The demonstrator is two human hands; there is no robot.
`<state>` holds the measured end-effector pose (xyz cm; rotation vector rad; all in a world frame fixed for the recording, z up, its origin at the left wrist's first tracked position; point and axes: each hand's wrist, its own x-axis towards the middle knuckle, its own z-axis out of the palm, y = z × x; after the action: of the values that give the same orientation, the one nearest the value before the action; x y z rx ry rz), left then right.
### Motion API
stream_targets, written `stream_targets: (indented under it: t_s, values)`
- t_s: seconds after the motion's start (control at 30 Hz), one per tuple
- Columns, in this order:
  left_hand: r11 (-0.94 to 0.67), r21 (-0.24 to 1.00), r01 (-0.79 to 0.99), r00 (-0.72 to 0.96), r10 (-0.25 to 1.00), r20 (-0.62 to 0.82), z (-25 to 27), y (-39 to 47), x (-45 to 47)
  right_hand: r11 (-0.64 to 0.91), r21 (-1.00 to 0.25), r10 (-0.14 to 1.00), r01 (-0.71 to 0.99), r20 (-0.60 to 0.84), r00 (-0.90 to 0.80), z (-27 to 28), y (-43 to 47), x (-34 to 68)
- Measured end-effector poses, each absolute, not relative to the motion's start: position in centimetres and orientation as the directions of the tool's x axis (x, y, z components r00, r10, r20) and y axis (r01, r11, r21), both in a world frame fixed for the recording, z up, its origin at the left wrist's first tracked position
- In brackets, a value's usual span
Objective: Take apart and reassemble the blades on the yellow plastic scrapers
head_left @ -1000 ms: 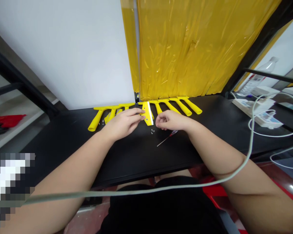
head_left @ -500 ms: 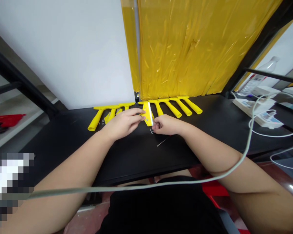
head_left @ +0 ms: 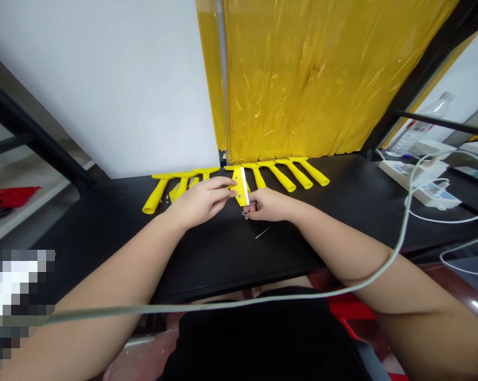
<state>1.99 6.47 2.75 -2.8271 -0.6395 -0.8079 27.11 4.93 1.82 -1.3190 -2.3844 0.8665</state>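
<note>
My left hand [head_left: 205, 198] is closed on a yellow scraper head [head_left: 239, 186], a flat plate with small screw holes and a white or metallic strip along its right edge. Its fingertips pinch the plate's left side. Just right of the plate, my right hand [head_left: 268, 203] has its fingers curled down at a few small screws [head_left: 245, 215] on the black table. Whether a screw is between those fingertips I cannot make out. In front of this hand lies a thin metal shaft [head_left: 262, 233], perhaps of a screwdriver.
Several yellow scraper handles [head_left: 283, 177] line the back of the black table [head_left: 218, 254], some left of my hands [head_left: 155, 196]. Yellow plates [head_left: 177, 189] lie among those. A pale cable [head_left: 262, 301] crosses in front of my body. White boxes [head_left: 433, 188] and a bottle [head_left: 425, 121] stand right.
My right fingers have moved slightly down and left onto the small screws, away from the plate's lower corner. My left hand and the scraper head stay nearly still.
</note>
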Motion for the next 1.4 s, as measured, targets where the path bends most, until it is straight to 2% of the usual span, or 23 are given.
stream_targets:
  t_s: [0.43,0.73,0.8,0.9,1.0,1.07,1.23,1.4]
  values:
    - [-0.906,-0.01,0.423,0.76,0.348,0.549,2.9,6.4,1.9,0.412,-0.674,0.812,0.613,-0.033,-0.582,1.4,5.3,27.0]
    - [-0.91,0.008,0.414,0.775,0.358,0.521,3.0,6.2,2.0,0.373,-0.643,0.833,0.669,-0.085,-0.546,2.3,5.2,28.0]
    - [-0.91,0.01,0.414,0.783,0.361,0.506,2.9,6.2,2.0,0.37,-0.689,0.857,0.623,-0.006,-0.516,2.7,5.5,28.9]
    - [-0.916,0.0,0.402,0.798,0.35,0.49,2.7,6.2,2.2,0.384,-0.784,0.896,0.488,0.189,-0.402,2.9,6.2,29.8]
    - [-0.928,-0.023,0.371,0.817,0.315,0.484,2.4,6.2,2.5,0.458,-0.793,0.882,0.403,0.349,-0.316,2.4,6.7,29.6]
    - [-0.934,-0.03,0.356,0.824,0.299,0.481,2.3,6.1,2.7,0.494,-0.788,0.863,0.368,0.394,-0.316,2.0,6.8,29.1]
    - [-0.941,-0.085,0.327,0.845,0.251,0.472,2.3,5.7,3.1,0.456,-0.839,0.864,0.299,0.336,-0.375,1.5,6.8,28.3]
    - [-0.938,-0.113,0.328,0.854,0.243,0.461,2.2,5.5,3.3,0.34,-0.91,0.91,0.237,0.255,-0.326,1.5,6.6,28.0]
